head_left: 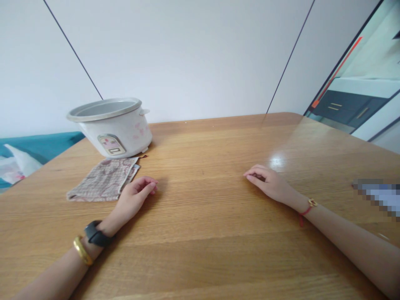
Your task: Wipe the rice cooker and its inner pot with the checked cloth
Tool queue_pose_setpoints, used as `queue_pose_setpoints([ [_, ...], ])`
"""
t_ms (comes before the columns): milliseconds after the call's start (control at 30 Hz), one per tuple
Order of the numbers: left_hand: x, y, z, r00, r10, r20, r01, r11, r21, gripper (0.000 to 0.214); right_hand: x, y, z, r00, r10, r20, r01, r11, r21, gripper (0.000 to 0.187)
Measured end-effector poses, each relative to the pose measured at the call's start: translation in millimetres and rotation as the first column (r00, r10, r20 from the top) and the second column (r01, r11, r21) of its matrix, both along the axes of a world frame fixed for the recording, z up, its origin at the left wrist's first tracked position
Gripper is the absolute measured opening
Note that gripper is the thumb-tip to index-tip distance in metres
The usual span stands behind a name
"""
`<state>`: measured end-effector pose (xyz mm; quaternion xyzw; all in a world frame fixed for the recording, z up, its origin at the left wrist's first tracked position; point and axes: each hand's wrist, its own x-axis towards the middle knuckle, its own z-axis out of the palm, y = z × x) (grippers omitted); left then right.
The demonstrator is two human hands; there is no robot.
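My left hand (136, 198) rests on the wooden table (200, 233) at left of centre. Its fingers are loosely curled with the thumb against them, and nothing shows inside. Just beside it lies a folded brown-patterned cloth (100, 181). Behind the cloth stands a white slow-cooker-like pot (125, 133) without a lid, with a grey rim and a front control panel. Over on the right side, my right hand (268, 181) lies on the tabletop, fingers loosely bent and a gap between thumb and fingers. No object is in it.
A pixelated flat item (379, 196) lies at the table's right edge. The white panelled wall (193, 58) borders the far side. At left are a teal seat (56, 143) and a white plastic bag (21, 162). Dark cabinets (343, 108) show through an opening at right.
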<state>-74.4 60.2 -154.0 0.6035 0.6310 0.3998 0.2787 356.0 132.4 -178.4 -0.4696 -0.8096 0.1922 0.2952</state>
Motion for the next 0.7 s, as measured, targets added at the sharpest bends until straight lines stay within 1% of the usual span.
queue_pose_setpoints([
  [167, 1.4, -0.2, 0.1, 1.000, 0.013, 0.014, -0.013, 1.000, -0.010, 0.034, -0.5, -0.7, 1.2, 1.000, 0.005, 0.007, -0.005, 1.000, 0.004, 0.026],
  [400, -1.9, 0.3, -2.8, 1.000, -0.001, 0.018, 0.002, 1.000, -0.025, 0.032, -0.1, -0.3, 1.0, 1.000, 0.011, 0.015, -0.011, 1.000, 0.028, 0.027],
  [700, -3.9, 2.3, -6.8, 1.000, -0.011, 0.018, 0.012, 0.999, -0.031, 0.032, 1.5, 1.0, -2.2, 1.000, 0.008, 0.013, -0.009, 1.000, 0.022, 0.025],
])
